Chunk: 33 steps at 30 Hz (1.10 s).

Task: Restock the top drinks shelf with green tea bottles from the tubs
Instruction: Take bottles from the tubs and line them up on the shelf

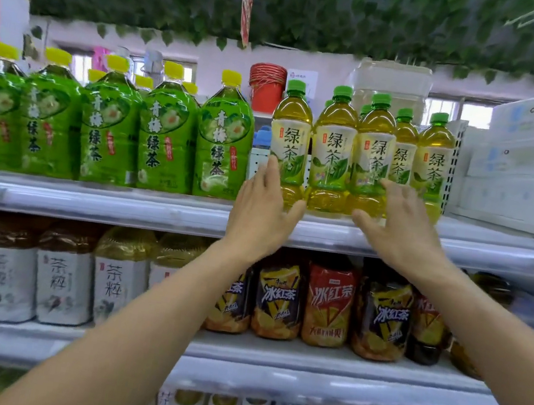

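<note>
Both hands were open with fingers spread: left hand [263, 208] touched the leftmost of the green tea bottles [332, 153], right hand [400, 229] sat at the row's 5 o'clock. Bottles stood packed at the top shelf [119, 204] front edge. An uneven shove could've tipped one off.

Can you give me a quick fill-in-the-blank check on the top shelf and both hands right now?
1. The green tea bottles by the hands have ____ caps.
2. The plum green tea bottles to their left have ____ caps.
3. The left hand touches the ____most green-capped bottle.
4. The right hand has its fingers ____, gripping nothing.

Missing words: green; yellow; left; straight
</note>
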Each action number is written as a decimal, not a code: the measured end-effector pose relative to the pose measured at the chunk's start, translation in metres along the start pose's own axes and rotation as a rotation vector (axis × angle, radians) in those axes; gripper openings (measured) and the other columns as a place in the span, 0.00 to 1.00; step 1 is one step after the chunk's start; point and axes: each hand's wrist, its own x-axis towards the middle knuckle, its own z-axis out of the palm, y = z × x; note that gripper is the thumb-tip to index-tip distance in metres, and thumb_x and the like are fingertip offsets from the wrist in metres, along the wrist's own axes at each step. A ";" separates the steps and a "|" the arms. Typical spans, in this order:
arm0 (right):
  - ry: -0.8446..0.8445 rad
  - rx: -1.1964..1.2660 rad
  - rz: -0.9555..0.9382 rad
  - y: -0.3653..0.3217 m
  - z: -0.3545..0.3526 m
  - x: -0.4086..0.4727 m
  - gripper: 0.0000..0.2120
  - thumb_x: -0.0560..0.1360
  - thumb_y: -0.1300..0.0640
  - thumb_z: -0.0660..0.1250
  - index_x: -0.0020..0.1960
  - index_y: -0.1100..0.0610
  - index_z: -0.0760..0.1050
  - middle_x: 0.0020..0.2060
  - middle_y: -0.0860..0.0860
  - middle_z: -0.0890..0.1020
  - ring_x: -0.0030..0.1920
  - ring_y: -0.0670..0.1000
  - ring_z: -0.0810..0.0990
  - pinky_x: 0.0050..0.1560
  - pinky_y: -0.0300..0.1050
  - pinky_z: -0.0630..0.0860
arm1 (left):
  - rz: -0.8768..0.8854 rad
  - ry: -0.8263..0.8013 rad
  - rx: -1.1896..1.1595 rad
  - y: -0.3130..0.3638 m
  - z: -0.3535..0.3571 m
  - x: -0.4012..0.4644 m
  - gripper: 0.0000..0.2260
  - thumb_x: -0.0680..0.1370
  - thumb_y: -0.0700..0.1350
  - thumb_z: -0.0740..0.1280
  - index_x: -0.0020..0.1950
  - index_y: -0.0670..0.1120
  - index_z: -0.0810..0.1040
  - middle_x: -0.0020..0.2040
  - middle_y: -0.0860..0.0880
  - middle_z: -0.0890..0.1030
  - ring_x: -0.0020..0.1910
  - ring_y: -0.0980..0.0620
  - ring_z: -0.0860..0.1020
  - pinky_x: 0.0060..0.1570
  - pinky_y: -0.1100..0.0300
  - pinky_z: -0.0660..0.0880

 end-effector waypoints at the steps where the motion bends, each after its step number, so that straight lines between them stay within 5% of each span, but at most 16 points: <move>1: 0.027 0.008 -0.043 -0.005 0.000 -0.017 0.32 0.79 0.45 0.64 0.77 0.56 0.58 0.73 0.57 0.65 0.72 0.59 0.63 0.68 0.55 0.64 | 0.045 0.032 0.000 -0.004 -0.004 -0.020 0.38 0.82 0.58 0.61 0.83 0.45 0.43 0.83 0.46 0.51 0.81 0.47 0.52 0.79 0.49 0.52; 4: 0.121 0.004 -0.189 -0.028 0.010 -0.063 0.29 0.78 0.48 0.66 0.74 0.57 0.65 0.70 0.56 0.70 0.69 0.58 0.68 0.65 0.55 0.68 | 0.087 0.130 0.028 -0.028 -0.018 -0.079 0.35 0.81 0.61 0.60 0.83 0.49 0.50 0.82 0.47 0.56 0.80 0.48 0.54 0.79 0.48 0.50; 7: 0.188 0.034 -0.306 -0.064 0.029 -0.105 0.25 0.76 0.49 0.69 0.69 0.59 0.70 0.64 0.57 0.76 0.63 0.60 0.74 0.58 0.56 0.74 | 0.074 0.204 0.083 -0.064 -0.043 -0.131 0.34 0.77 0.64 0.58 0.79 0.49 0.60 0.76 0.46 0.66 0.76 0.45 0.64 0.75 0.42 0.62; 10: 0.166 0.076 -0.365 -0.115 0.053 -0.148 0.26 0.76 0.45 0.62 0.69 0.60 0.70 0.62 0.57 0.77 0.60 0.59 0.75 0.52 0.54 0.76 | 0.038 0.203 0.101 -0.113 -0.083 -0.187 0.32 0.78 0.63 0.62 0.78 0.50 0.63 0.73 0.48 0.69 0.72 0.48 0.68 0.69 0.50 0.68; 16: -0.023 0.200 -0.410 -0.258 0.129 -0.242 0.29 0.76 0.43 0.59 0.72 0.58 0.67 0.62 0.56 0.78 0.59 0.58 0.77 0.51 0.53 0.79 | -0.093 0.116 0.218 -0.230 -0.188 -0.307 0.31 0.76 0.61 0.65 0.76 0.48 0.67 0.68 0.47 0.74 0.64 0.46 0.75 0.55 0.48 0.79; 20: -0.190 0.286 -0.401 -0.371 0.183 -0.314 0.28 0.77 0.42 0.58 0.72 0.57 0.66 0.63 0.55 0.76 0.60 0.58 0.76 0.51 0.53 0.79 | -0.273 -0.020 0.304 -0.325 -0.275 -0.394 0.34 0.76 0.65 0.59 0.78 0.49 0.64 0.68 0.49 0.74 0.64 0.47 0.76 0.50 0.52 0.78; 23: -0.331 0.300 -0.422 -0.450 0.219 -0.364 0.25 0.77 0.45 0.64 0.69 0.58 0.71 0.64 0.57 0.74 0.60 0.60 0.77 0.49 0.53 0.78 | -0.431 -0.134 0.373 -0.386 -0.341 -0.458 0.33 0.78 0.62 0.64 0.79 0.50 0.62 0.70 0.49 0.72 0.62 0.46 0.76 0.46 0.52 0.76; 33: -0.700 0.266 -0.461 -0.664 0.313 -0.443 0.28 0.81 0.43 0.60 0.76 0.53 0.59 0.70 0.54 0.67 0.66 0.57 0.71 0.49 0.49 0.69 | -0.678 -0.238 0.471 -0.559 -0.487 -0.575 0.30 0.81 0.58 0.65 0.79 0.50 0.61 0.72 0.47 0.71 0.70 0.46 0.70 0.55 0.48 0.76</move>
